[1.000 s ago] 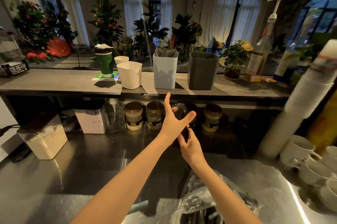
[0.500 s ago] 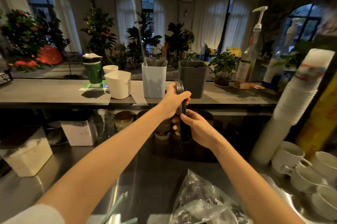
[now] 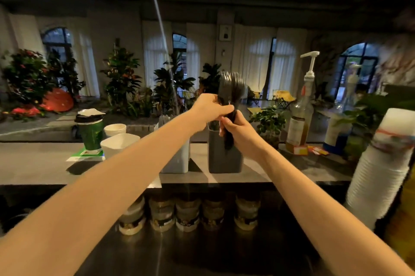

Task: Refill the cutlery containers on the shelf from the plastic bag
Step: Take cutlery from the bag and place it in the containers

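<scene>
**Bundle of black forks** (image 3: pixel 231 89): you hold it upright, prongs up, in front of and above the mouth of the dark grey container (image 3: pixel 224 158) on the shelf (image 3: pixel 40 163). The handle ends hang across the container's front wall; whether they touch it cannot be told.

**Your left hand** (image 3: pixel 210 107): fingers are curled round the middle of the bundle.

**Your right hand** (image 3: pixel 239 133): just below and touching the left, fingers wrapped round the handles.

**Dark grey container:** upright. Dark pieces show at its mouth behind your hands, too dim to name.

**Light grey container** (image 3: pixel 177 161): just left of the dark one, with a narrow gap between. Your left forearm covers most of it. Pale stems stick up from it, blurred.

**Further left on the shelf:**
- a white tub (image 3: pixel 119 145)
- a small white cup (image 3: pixel 115 129) behind it
- a lidded green cup (image 3: pixel 91 134) on a green mat

**To the right on the shelf:**
- a potted plant (image 3: pixel 268 123)
- a pump bottle (image 3: pixel 299 118) holding amber liquid

**Far right:** a tall leaning stack of white cups (image 3: pixel 377 170), cut off by the frame edge.

**Under the shelf:** a row of jars (image 3: pixel 186 212), blurred, contents unreadable.
</scene>
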Tool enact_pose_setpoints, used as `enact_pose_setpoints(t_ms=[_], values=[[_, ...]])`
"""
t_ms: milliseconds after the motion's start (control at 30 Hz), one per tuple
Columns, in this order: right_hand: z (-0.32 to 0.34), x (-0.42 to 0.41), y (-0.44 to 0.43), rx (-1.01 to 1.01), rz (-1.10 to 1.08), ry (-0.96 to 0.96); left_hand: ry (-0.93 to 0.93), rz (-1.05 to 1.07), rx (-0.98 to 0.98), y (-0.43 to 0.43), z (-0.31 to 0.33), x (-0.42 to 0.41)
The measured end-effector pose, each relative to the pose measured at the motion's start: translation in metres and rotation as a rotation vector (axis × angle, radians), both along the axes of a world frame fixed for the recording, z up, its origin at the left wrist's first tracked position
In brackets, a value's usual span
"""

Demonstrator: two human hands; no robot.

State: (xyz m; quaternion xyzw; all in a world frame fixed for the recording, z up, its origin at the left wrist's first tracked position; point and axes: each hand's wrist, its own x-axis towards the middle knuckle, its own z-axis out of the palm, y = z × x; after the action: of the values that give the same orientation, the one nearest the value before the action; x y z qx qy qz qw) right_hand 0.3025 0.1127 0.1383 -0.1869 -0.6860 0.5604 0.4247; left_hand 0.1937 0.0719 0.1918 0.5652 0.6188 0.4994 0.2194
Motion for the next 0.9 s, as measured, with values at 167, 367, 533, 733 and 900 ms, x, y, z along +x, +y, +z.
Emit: enact_pose_setpoints(t_ms=[167, 367, 533, 733, 900], values=[[0.030, -0.015, 0.057, 0.149, -0.010, -0.069, 0.037, 0.052, 0.053, 0.043, 0.030, -0.013], [0.026, -0.039, 0.106, 0.173, -0.010, -0.096, 0.148, 0.148, 0.091, 0.090, 0.023, -0.033], [-0.001, -0.049, 0.132, 0.210, -0.029, -0.347, 0.227, 0.234, -0.057, 0.122, -0.013, -0.051], [0.008, -0.051, 0.138, 0.333, -0.141, -0.845, 0.357, 0.308, -0.297, 0.128, -0.036, -0.051], [0.016, -0.039, 0.133, 0.394, -0.280, -0.854, 0.379, 0.343, -0.258, 0.120, -0.030, -0.062]])
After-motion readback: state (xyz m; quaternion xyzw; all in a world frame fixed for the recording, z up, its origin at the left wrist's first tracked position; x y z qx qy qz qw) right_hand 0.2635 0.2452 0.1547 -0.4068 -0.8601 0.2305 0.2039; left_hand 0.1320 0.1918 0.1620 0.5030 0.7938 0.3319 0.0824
